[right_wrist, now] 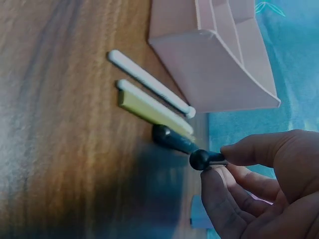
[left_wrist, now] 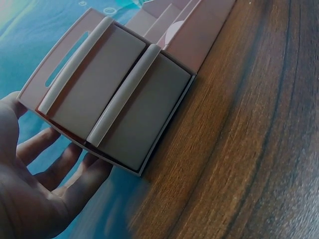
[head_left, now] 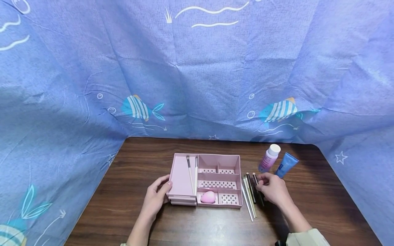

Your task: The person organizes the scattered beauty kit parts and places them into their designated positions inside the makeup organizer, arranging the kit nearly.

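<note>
- Pinching a slim black stick between thumb and fingertips, your right hand is just right of the pink organizer; you cannot tell whether the stick touches the table.
- Your left hand, well apart from the right, grips the organizer's left side, thumb over its top edge.
- Beside your held stick lie another black stick and pale sticks.
- Two brushes rest on the organizer's left part; a pink sponge fills a near compartment.
- Beyond your right hand are a white-capped bottle and a blue tube.
</note>
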The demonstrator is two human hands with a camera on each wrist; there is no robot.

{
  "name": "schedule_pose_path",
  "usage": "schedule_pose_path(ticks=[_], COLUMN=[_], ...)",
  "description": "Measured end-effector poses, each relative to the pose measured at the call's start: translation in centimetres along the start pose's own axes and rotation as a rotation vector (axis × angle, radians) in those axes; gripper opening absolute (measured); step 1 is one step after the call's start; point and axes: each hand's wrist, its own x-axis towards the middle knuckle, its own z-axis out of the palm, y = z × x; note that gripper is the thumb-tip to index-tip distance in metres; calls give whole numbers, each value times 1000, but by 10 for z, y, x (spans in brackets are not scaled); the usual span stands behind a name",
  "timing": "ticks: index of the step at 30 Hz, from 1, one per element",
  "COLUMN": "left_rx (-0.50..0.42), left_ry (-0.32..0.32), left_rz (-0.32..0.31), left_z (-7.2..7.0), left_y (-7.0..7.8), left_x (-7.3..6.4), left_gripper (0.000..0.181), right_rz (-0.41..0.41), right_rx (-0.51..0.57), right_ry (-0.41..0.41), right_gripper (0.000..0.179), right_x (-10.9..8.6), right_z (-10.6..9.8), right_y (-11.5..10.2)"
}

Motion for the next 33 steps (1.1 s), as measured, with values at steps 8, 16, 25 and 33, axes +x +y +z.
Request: schedule_pose_path(ticks=[8,16,25,33], left_rx=[-1,-1,14,-2], left_ry=[4,4,3,-1], left_rz=[-3,-6,-5,-3], left_z=[1,1,1,0], left_y=[0,0,2,1], left_x=[1,2,2,0], left_gripper=[40,40,40,41], right_rz=[47,15,-14,-65], right_rx=[107,157,151,115], right_ry=[-34,-23,-3,36], right_gripper=[31,33,33,31], right_x=[-1,-2,2,-1], right_z=[-2,-9,-13,-18], right_y=[-11,-25,-40,-54])
